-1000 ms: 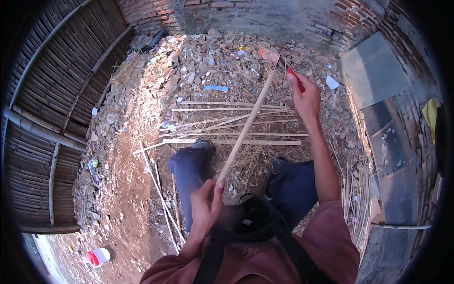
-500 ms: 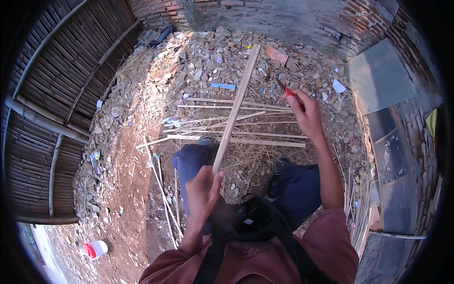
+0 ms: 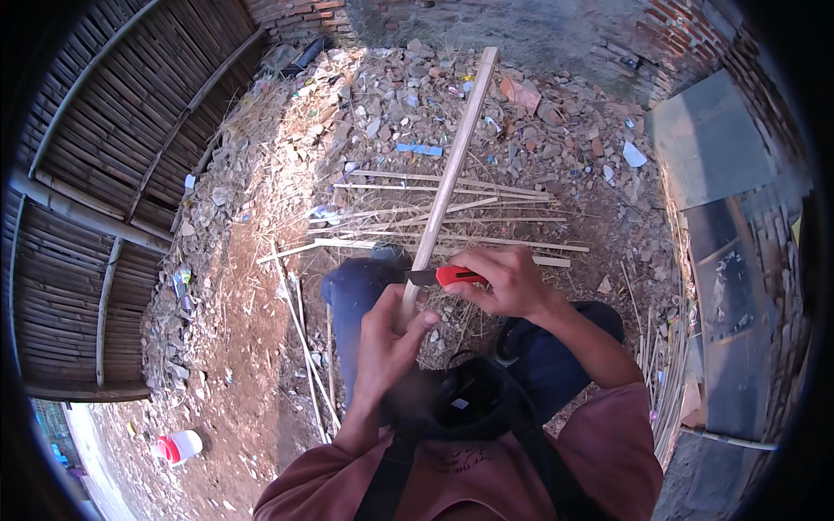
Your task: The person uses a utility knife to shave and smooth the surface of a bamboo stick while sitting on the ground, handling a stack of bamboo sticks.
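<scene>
A long, flat bamboo strip (image 3: 455,161) slants up and away from me, its near end gripped by my left hand (image 3: 389,340). In my right hand (image 3: 504,282) is a red-handled utility knife (image 3: 459,275) with a dark blade. That blade lies against the strip just beyond my left fingers. Past my knees, several thinner bamboo strips (image 3: 452,237) are spread on the ground, mostly crosswise. More thin strips (image 3: 302,343) lie to the left of my left leg.
Rubble and litter (image 3: 391,113) cover the ground up to a brick wall (image 3: 486,30). A bamboo-slat panel (image 3: 95,156) stands at left. A red and white container (image 3: 179,447) sits at lower left. Boards (image 3: 717,143) lean at right, near bundled thin sticks (image 3: 673,373).
My right hand has come down and inward, bringing the knife blade from the air at right onto the strip near my left hand. The strip's far end sits slightly higher in view.
</scene>
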{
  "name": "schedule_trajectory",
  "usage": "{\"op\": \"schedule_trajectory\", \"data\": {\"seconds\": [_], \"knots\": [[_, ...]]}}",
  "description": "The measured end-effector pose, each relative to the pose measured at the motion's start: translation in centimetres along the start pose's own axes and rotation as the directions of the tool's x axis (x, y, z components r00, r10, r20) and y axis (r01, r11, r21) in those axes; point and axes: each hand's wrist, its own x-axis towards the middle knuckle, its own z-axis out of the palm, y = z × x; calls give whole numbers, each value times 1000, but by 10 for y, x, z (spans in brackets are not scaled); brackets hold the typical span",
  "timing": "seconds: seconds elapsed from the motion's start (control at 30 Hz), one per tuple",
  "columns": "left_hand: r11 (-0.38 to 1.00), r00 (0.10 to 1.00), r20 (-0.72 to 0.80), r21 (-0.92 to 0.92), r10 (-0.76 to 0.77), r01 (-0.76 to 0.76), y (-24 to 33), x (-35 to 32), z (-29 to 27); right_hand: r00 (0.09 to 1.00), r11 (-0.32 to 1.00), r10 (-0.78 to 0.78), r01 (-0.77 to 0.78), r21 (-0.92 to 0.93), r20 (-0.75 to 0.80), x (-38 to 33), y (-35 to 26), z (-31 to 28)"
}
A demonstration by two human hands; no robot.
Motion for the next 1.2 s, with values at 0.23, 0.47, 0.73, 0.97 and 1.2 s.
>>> {"op": "schedule_trajectory", "data": {"seconds": [0.23,0.47,0.73,0.97,1.2], "knots": [[994,999,40,-103,-24,28,22,4,4,999,997,-42,42,70,-7,-6,-7,18],[997,999,39,-69,-29,32,12,6,5,1000,987,-10,13,157,-21,-4,-9,20],[991,998,-20,123,54,-51,8,8,8,998,996,10,-5,94,-59,-5,-13,21],[955,989,-59,274,137,-116,19,10,10,996,1000,16,-16,-3,-88,-5,-17,20],[926,991,-77,371,110,-73,25,12,12,991,997,38,-46,-62,-129,-5,-21,19]]}}
